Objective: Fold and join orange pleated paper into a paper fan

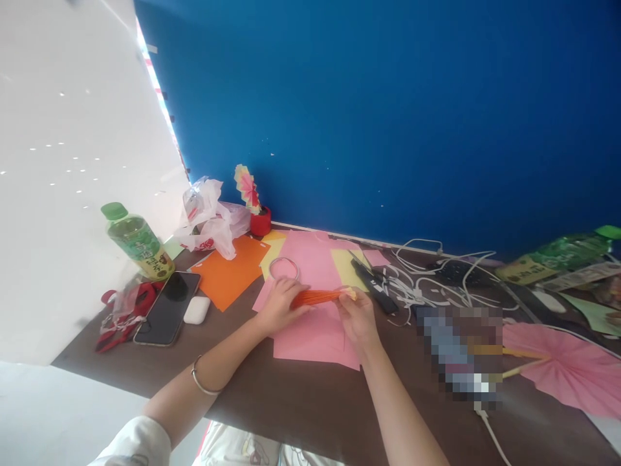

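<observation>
A narrow stack of pleated orange paper (317, 297) is stretched between my two hands, above pink sheets. My left hand (284, 307) is closed around its left end, thumb along the near side. At the other end, my right hand (356, 314) pinches the folds, where a small yellowish piece shows at the fingertips. Pink paper (310, 340) lies flat under both hands. Just behind my left hand rests a thin ring-shaped band (284, 260), perhaps a roll of tape. The undersides of my fingers are hidden.
Left: a green-capped bottle (140, 243), phone (168, 309), white earbud case (196, 310), red-handled scissors (140, 301) and orange sheet (230, 272). Behind: a plastic bag (208, 217) and small paper fan (247, 188). Right: tangled white cables (412, 285), a pink fan (567, 366) and another bottle (557, 255).
</observation>
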### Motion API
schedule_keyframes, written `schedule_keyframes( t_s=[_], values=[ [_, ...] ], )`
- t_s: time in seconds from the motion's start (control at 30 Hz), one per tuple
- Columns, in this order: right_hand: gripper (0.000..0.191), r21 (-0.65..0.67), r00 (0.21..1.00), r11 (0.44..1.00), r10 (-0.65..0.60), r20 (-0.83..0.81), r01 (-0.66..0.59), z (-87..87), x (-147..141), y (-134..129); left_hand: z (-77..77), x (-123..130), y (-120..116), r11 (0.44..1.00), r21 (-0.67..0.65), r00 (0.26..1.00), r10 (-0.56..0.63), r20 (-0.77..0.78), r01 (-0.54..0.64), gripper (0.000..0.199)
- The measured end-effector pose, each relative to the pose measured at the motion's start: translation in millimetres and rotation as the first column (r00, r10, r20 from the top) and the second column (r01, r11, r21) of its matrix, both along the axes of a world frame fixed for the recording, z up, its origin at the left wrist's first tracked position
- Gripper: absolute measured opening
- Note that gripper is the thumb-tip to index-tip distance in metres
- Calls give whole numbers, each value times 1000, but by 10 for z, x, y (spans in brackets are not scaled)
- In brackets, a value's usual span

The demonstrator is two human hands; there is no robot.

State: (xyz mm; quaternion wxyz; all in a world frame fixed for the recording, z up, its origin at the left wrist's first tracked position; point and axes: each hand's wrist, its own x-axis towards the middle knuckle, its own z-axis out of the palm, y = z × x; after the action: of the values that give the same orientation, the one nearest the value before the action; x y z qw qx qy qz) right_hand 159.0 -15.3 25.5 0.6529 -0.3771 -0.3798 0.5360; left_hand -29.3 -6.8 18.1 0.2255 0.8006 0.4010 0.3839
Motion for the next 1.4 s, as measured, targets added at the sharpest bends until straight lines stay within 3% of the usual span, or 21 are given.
schedule_keyframes(
  t_s=[0.13,0.23,0.37,0.5,0.63,0.77,1.0,1.23,1.4],
  values=[
    [20,19,998,998,-53,-43,54,-5,49,29,51,30,-27,972,-216,981,-46,190,88,23],
    [35,-11,997,999,52,57,-52,-73,51,12,57,60,-45,941,-324,952,11,307,93,24],
    [46,-205,934,964,226,278,-172,-208,14,-66,30,72,-54,932,-339,933,1,360,129,23],
    [29,-271,925,960,169,341,-75,-287,-1,-69,-5,58,-46,927,-336,934,-41,354,168,23],
    [19,-175,948,985,47,316,10,-303,-2,-18,-29,49,-17,905,-368,925,-67,374,214,25],
    [22,-95,961,990,-74,265,103,-278,-29,-9,-30,51,-7,866,-457,896,25,443,202,31],
    [31,-14,997,999,-36,75,37,-112,-21,5,-9,44,14,824,-540,837,167,522,173,28],
    [26,37,998,998,-56,31,55,-5,142,32,-99,-13,90,829,-528,852,134,506,183,29],
    [25,9,994,994,-106,-1,106,-23,161,64,-72,-87,135,841,-519,887,115,446,153,32]
  ],
)
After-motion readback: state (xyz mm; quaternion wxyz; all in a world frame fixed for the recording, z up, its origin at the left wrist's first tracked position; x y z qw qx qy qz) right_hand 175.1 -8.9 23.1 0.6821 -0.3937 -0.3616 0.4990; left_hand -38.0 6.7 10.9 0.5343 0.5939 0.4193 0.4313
